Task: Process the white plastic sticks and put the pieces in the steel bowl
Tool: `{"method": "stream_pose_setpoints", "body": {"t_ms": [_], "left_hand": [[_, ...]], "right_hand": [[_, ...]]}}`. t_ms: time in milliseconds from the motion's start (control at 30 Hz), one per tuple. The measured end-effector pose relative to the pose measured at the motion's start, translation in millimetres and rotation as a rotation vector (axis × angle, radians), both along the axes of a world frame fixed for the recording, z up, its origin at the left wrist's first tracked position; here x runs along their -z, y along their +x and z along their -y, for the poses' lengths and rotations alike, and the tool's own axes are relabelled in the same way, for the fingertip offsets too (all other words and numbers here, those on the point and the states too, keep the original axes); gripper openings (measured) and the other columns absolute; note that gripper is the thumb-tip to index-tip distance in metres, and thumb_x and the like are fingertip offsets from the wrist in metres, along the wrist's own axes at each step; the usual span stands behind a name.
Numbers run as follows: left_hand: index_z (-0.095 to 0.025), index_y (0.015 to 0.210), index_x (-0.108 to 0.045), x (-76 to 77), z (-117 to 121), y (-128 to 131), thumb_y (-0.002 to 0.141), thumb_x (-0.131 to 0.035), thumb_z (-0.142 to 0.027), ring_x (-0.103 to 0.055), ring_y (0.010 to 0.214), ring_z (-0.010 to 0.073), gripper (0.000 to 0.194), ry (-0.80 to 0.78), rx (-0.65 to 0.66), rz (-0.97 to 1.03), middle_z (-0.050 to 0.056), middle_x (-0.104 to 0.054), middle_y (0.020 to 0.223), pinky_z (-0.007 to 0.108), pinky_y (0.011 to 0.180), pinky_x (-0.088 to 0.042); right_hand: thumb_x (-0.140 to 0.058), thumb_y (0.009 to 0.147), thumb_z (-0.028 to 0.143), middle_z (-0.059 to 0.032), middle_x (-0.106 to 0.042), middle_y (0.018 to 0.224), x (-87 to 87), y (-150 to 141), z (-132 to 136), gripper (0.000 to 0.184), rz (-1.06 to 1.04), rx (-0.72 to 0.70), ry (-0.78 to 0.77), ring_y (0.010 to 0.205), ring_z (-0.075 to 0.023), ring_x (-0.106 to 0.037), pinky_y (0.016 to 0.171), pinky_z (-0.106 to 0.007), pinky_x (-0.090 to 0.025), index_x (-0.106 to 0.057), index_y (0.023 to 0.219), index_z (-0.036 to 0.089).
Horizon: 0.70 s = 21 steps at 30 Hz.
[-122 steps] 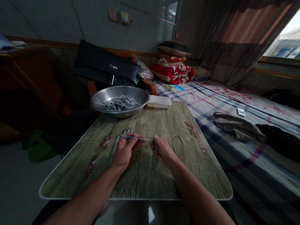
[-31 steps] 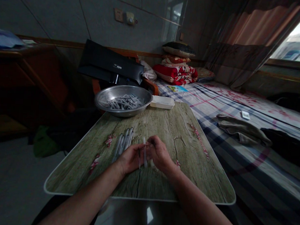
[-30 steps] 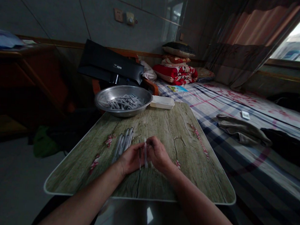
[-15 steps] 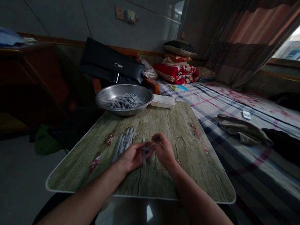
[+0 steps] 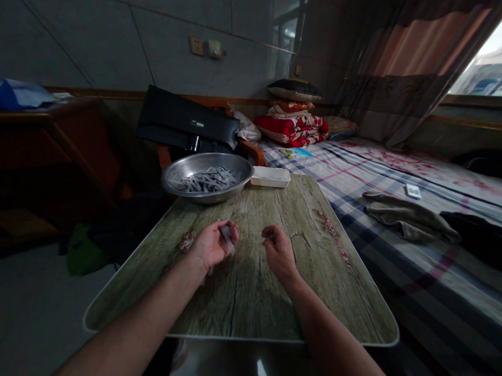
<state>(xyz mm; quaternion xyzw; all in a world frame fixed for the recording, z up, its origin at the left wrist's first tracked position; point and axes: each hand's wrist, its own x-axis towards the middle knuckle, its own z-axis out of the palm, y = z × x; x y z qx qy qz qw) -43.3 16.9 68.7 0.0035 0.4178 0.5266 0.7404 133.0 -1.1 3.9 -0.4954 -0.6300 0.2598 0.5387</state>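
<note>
My left hand [image 5: 215, 244] is above the left-middle of the wood-patterned table [image 5: 254, 304], palm partly up and fingers curled. A greyish translucent plastic tube [image 5: 227, 237] lies in its grip, blurred, so I cannot tell whether it is one or a bundle. To the right, apart from it, my right hand [image 5: 279, 250] has its fingers curled in; anything inside them is hidden. Beyond both hands a steel basin [image 5: 207, 196] holds many loose translucent tubes and thin dark sticks [image 5: 210, 179]. A shallow white plastic tray [image 5: 270, 183] stands beside the basin.
Behind the basin a black monitor [image 5: 187, 121] leans on a wooden chair [image 5: 252, 152]. A bed with a checked sheet [image 5: 338, 175] runs along the right, bearing folded bedding [image 5: 291, 129] and a grey cloth [image 5: 393, 213]. A brown desk [image 5: 54, 124] stands at left.
My hands have come apart, the left moving left. The row of tubes lying on the table to the left no longer shows; my left hand covers that area. The view has tilted up slightly.
</note>
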Motion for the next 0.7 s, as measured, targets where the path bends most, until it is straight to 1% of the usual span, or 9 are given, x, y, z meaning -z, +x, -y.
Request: {"method": "stream_pose_setpoints", "body": {"t_ms": [167,233,267,333,367,433,533,600,700], "left_hand": [[-0.013,0.082,-0.056,-56.4,-70,-12,0.094,-0.040,-0.010,-0.058,0.057,0.0102,0.020,0.162,-0.091,-0.184,0.004,-0.058,0.067,0.020,0.056,-0.053],[-0.013,0.087,-0.058,-78.9,-100,-19,0.096,-0.043,-0.023,-0.062,0.067,0.0152,0.020,0.214,-0.080,-0.229,0.006,-0.060,0.072,0.028,0.061,-0.056],[-0.012,0.091,-0.058,-87.6,-112,-23,0.096,-0.044,-0.029,-0.064,0.073,0.0186,0.022,0.293,-0.010,-0.321,0.007,-0.062,0.076,0.035,0.065,-0.056],[-0.011,0.096,-0.060,-97.3,-130,-30,0.093,-0.051,-0.039,-0.065,0.084,0.0252,0.029,0.341,0.038,-0.369,0.009,-0.064,0.082,0.045,0.072,-0.055],[-0.012,0.096,-0.060,-97.7,-134,-33,0.092,-0.054,-0.041,-0.065,0.085,0.0264,0.030,0.351,0.029,-0.435,0.009,-0.064,0.081,0.047,0.074,-0.054],[-0.016,0.094,-0.060,-89.9,-133,-38,0.088,-0.060,-0.040,-0.064,0.082,0.0248,0.025,0.346,-0.050,-0.601,0.007,-0.064,0.079,0.043,0.075,-0.054],[-0.020,0.090,-0.058,-63.5,-109,-43,0.081,-0.065,-0.027,-0.063,0.073,0.0169,0.013,0.439,-0.153,-0.808,0.003,-0.063,0.079,0.031,0.071,-0.051],[-0.020,0.087,-0.060,-42.8,-85,-47,0.077,-0.065,-0.027,-0.061,0.067,0.0149,0.013,0.588,-0.019,-0.927,0.002,-0.065,0.082,0.028,0.065,-0.049],[-0.019,0.078,-0.065,-15.4,-50,-55,0.071,-0.066,-0.031,-0.054,0.055,0.0145,0.014,0.706,0.298,-1.228,0.001,-0.064,0.070,0.027,0.057,-0.042]], "right_hand": [[-0.042,0.070,0.011,-0.0032,-0.061,0.079,-2.2,0,2,0.022,0.059,0.013,0.017,0.072,-0.0168,-0.055,0.069,-0.028,-0.043,-0.058,0.084,0.019],[-0.043,0.069,0.010,-0.0028,-0.060,0.077,-3.4,0,3,0.023,0.081,0.005,0.021,0.070,-0.0166,-0.054,0.069,-0.028,-0.043,-0.058,0.084,0.019],[-0.043,0.068,0.010,-0.0027,-0.059,0.077,-3.9,0,3,0.024,0.089,0.002,0.023,0.070,-0.0165,-0.054,0.069,-0.028,-0.042,-0.058,0.084,0.019],[-0.042,0.067,0.010,-0.0024,-0.058,0.076,-4.3,0,3,0.024,0.097,0.001,0.026,0.070,-0.0165,-0.053,0.069,-0.028,-0.042,-0.058,0.084,0.019],[-0.042,0.066,0.010,-0.0023,-0.058,0.076,-4.2,0,3,0.025,0.100,0.001,0.027,0.070,-0.0165,-0.053,0.069,-0.028,-0.042,-0.057,0.083,0.019],[-0.042,0.065,0.010,-0.0022,-0.057,0.076,-3.7,0,2,0.025,0.102,0.005,0.031,0.070,-0.0166,-0.053,0.069,-0.028,-0.042,-0.057,0.083,0.019],[-0.042,0.065,0.009,-0.0024,-0.057,0.078,-2.8,-1,2,0.025,0.102,-0.004,0.041,0.071,-0.0167,-0.053,0.070,-0.028,-0.043,-0.057,0.082,0.019],[-0.042,0.064,0.009,-0.0024,-0.057,0.078,-2.7,-2,3,0.025,0.105,-0.015,0.046,0.072,-0.0167,-0.053,0.071,-0.028,-0.043,-0.056,0.082,0.020],[-0.042,0.064,0.008,-0.0019,-0.056,0.077,-3.2,-3,3,0.025,0.113,-0.025,0.042,0.071,-0.0166,-0.052,0.071,-0.028,-0.043,-0.056,0.082,0.020]]}}
